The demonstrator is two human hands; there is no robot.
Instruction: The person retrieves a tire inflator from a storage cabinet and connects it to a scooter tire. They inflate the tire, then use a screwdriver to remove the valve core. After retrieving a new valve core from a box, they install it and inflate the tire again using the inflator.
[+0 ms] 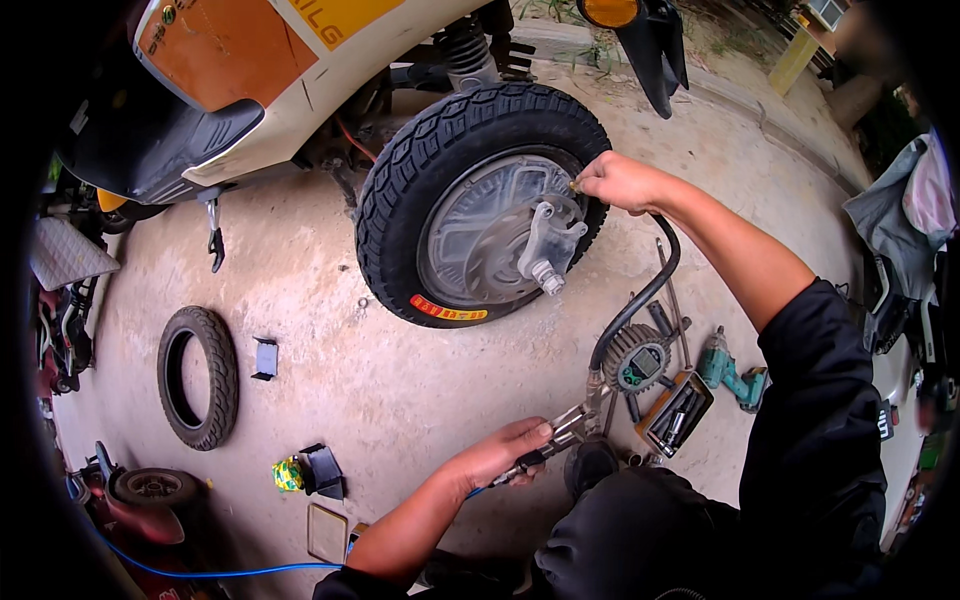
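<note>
A wheel with a knobby black tyre [385, 215] and a grey metal hub [455, 235] stands upright on the concrete. My right hand [625, 185] reaches the far right of the hub. Its fingers pinch the small brass-coloured chuck [574, 186] at the end of a black hose [673, 250]; I cannot tell whether the chuck sits on the valve. That hose curves down to a tyre inflator gun with a round digital gauge [639, 368]. Lower down, my left hand [505, 452] is wrapped round the inflator's metal handle.
A cream and orange scooter [235, 140] looms behind the wheel. A loose tyre [228, 385] lies at left. By the gauge are a green impact wrench [722, 365] and an open box of sockets [675, 415]. A blue air hose [230, 573] crosses the lower left.
</note>
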